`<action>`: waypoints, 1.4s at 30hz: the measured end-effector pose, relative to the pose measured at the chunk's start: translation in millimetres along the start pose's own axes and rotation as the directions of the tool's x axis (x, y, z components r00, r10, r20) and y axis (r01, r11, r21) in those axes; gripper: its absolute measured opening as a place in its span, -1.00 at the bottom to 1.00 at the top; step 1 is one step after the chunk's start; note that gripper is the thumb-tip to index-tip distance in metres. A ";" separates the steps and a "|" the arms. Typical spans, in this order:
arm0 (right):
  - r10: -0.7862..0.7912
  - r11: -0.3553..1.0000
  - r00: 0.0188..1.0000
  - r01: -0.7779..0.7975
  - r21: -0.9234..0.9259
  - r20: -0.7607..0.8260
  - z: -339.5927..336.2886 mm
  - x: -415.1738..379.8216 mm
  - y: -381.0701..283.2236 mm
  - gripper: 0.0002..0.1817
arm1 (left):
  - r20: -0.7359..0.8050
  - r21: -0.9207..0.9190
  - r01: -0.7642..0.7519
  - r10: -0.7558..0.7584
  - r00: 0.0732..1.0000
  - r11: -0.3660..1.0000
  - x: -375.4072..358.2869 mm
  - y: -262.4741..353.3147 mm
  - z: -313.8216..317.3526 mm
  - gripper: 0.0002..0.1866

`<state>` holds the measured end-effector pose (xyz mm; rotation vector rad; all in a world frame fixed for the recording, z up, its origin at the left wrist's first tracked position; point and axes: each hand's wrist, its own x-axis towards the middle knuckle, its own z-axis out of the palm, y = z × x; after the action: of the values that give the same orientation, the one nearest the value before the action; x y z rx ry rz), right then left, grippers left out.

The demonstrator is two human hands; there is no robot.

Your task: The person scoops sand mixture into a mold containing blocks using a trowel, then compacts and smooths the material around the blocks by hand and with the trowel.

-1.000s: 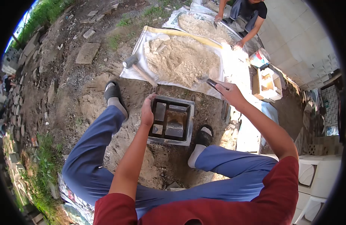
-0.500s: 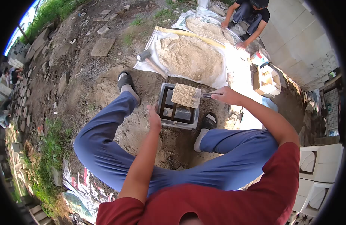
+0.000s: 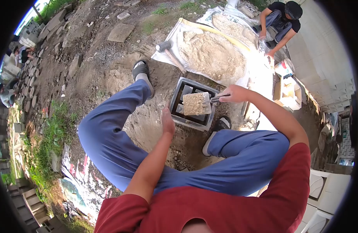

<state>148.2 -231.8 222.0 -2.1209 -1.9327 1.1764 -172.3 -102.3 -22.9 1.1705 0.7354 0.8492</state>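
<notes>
My right hand (image 3: 234,94) grips the handle of a flat trowel (image 3: 206,103), held above the right part of a grey box-shaped mould (image 3: 191,124). A block of damp, sandy mix (image 3: 194,104) lies on the blade and hides part of the mould's inside. Dark blocks with gaps between them show inside the mould. My left hand (image 3: 168,122) is beside the mould's left wall, holding nothing, with its fingers stretched out.
A mallet (image 3: 163,47) lies at the edge of a white sheet (image 3: 163,57) bearing a heap of sandy mix (image 3: 214,54). Another person (image 3: 282,23) crouches at the back right by a second heap. A white block-like object (image 3: 290,93) stands right. My feet flank the mould.
The loaded trowel has come nearer to me over the mould, from its far right part towards the middle. The whole view has shifted a little; my left hand remains beside the mould.
</notes>
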 end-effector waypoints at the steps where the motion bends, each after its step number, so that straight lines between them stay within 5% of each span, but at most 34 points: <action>1: 0.025 1.000 0.998 -0.025 0.002 0.052 -2.1 9.2 -2.7 -0.52 | 0.012 0.084 -0.045 0.044 0.999 0.995 0.1 1.4 0.4 -0.31; 3: -0.012 1.000 0.999 0.013 -0.009 0.035 1.7 21.2 -10.1 -0.53 | 0.021 0.171 -0.091 0.089 0.996 0.981 6.5 5.9 3.1 -0.35; 9: -0.072 0.997 0.993 0.074 -0.018 0.089 2.3 37.1 -36.4 -0.55 | 0.019 -0.143 -0.035 0.038 0.999 0.989 27.2 37.0 22.2 -0.35; 14: 0.143 0.988 0.981 -0.150 0.045 0.134 -5.4 29.5 -59.4 -0.56 | 0.115 -0.192 -0.019 0.042 0.992 0.981 27.7 31.8 26.8 -0.32; 24: 0.104 0.990 0.993 -0.109 0.094 0.057 7.1 57.9 -53.7 -0.52 | 0.206 -0.080 -0.108 0.122 0.971 0.991 25.3 27.4 30.1 -0.28; 30: 0.339 0.937 0.925 -0.348 0.027 0.169 -8.0 57.2 -96.2 -0.49 | 0.235 -0.037 -0.134 0.139 0.962 0.990 25.9 23.5 28.7 -0.26; 42: 0.334 0.939 0.934 -0.341 0.041 0.125 -12.4 55.7 -111.5 -0.42 | 0.309 -0.008 -0.117 0.114 0.944 0.993 27.9 25.7 33.3 -0.21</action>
<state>58.1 -153.2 259.1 -2.4716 -1.5830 1.4230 -134.7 -89.6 8.4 1.3295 0.4173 0.7359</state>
